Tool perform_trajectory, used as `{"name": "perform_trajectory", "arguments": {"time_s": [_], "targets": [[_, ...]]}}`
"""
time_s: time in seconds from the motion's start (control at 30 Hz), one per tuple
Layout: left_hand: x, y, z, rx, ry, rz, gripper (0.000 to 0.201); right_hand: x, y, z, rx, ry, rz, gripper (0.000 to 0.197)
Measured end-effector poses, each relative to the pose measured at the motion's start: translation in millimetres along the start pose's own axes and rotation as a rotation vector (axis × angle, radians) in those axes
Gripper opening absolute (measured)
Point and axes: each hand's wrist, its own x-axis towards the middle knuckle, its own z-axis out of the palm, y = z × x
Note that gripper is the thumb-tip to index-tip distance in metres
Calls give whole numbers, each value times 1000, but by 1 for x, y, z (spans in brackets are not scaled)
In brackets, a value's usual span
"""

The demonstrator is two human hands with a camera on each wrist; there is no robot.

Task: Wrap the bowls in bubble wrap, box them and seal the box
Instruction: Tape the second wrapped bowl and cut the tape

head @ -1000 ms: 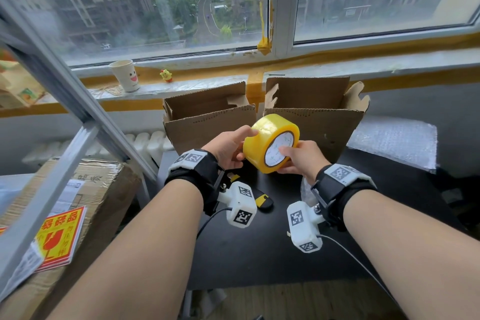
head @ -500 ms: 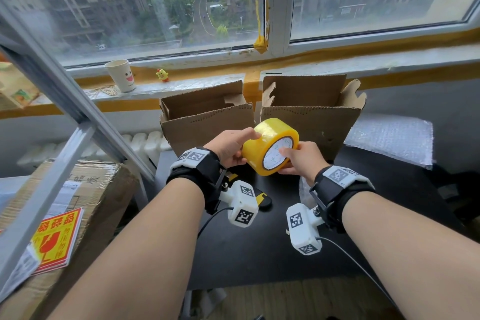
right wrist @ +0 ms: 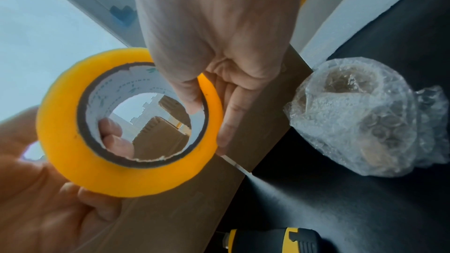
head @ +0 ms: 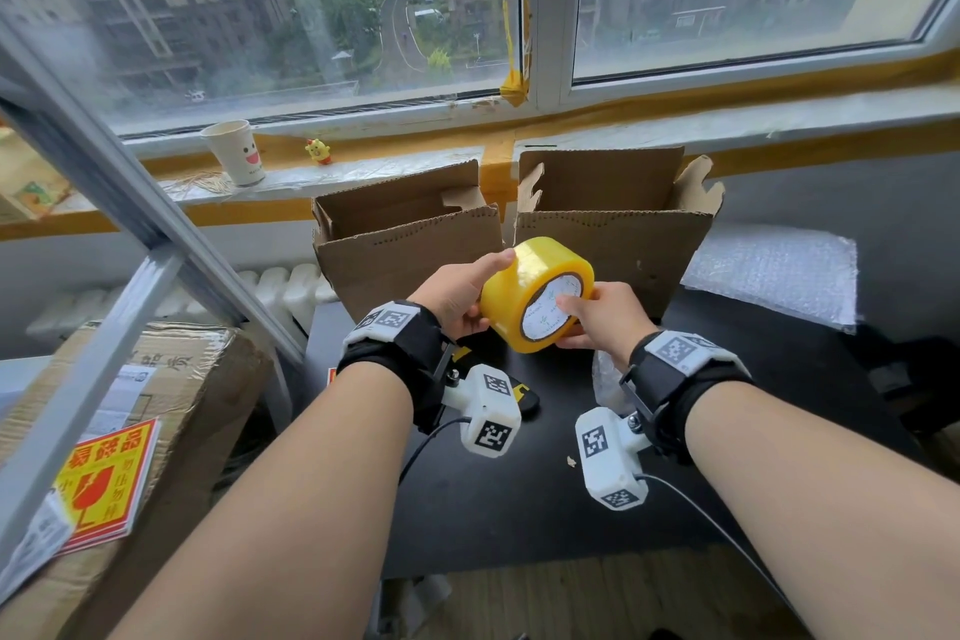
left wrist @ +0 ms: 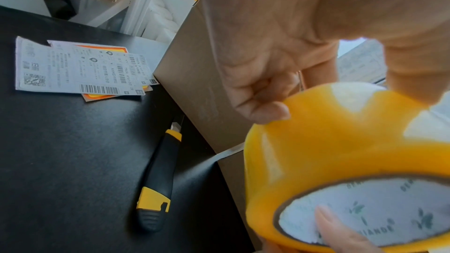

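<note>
A yellow tape roll (head: 535,294) is held in the air over the black table, in front of two open cardboard boxes (head: 410,244) (head: 613,224). My left hand (head: 460,291) grips the roll's outer band, thumb on top. My right hand (head: 597,314) pinches its right rim, thumb inside the white core and fingers outside. The right wrist view shows the roll (right wrist: 126,128) and a bowl wrapped in bubble wrap (right wrist: 353,116) lying on the table beside the box. In the left wrist view the roll (left wrist: 340,161) fills the lower right.
A black and yellow utility knife (left wrist: 158,180) lies on the table (head: 519,494) below my left hand, with shipping labels (left wrist: 80,68) to its left. A bubble wrap sheet (head: 769,276) lies at the right. A taped carton (head: 130,431) stands at the left, and a slanted metal bar (head: 130,234).
The roll has turned slightly in my hands and my left thumb has slid along its top. Both hands stay in about the same place.
</note>
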Motion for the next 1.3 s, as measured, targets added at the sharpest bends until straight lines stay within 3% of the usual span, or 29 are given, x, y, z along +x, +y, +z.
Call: {"name": "perform_trajectory", "arguments": {"time_s": [0.13, 0.27, 0.43, 0.57, 0.67, 0.73, 0.83, 1.2, 1.3], "targets": [[-3, -2, -1, -45, -79, 12, 23, 0, 1, -2, 32, -14, 22, 23], [-4, -2, 0, -66, -80, 16, 15, 0, 2, -3, 53, -4, 29, 30], [-3, -2, 3, -73, -50, 9, 12, 1, 1, -3, -54, 48, 8, 8], [3, -2, 2, -11, -56, 10, 11, -2, -4, -8, -706, 173, -309, 14], [9, -5, -1, 19, -43, 6, 15, -9, -11, -10, -916, 93, -539, 45], [12, -6, -4, 27, -37, -5, 14, -7, -12, -9, -1025, 50, -601, 32], [14, -6, -4, 14, -46, -15, 13, -3, -10, -5, -991, 74, -610, 14], [17, -9, -1, 40, -69, -27, 24, 0, -6, -8, -982, 74, -599, 12], [17, -8, -1, -6, -84, -26, 14, -1, -6, -10, -969, 85, -594, 12]]}}
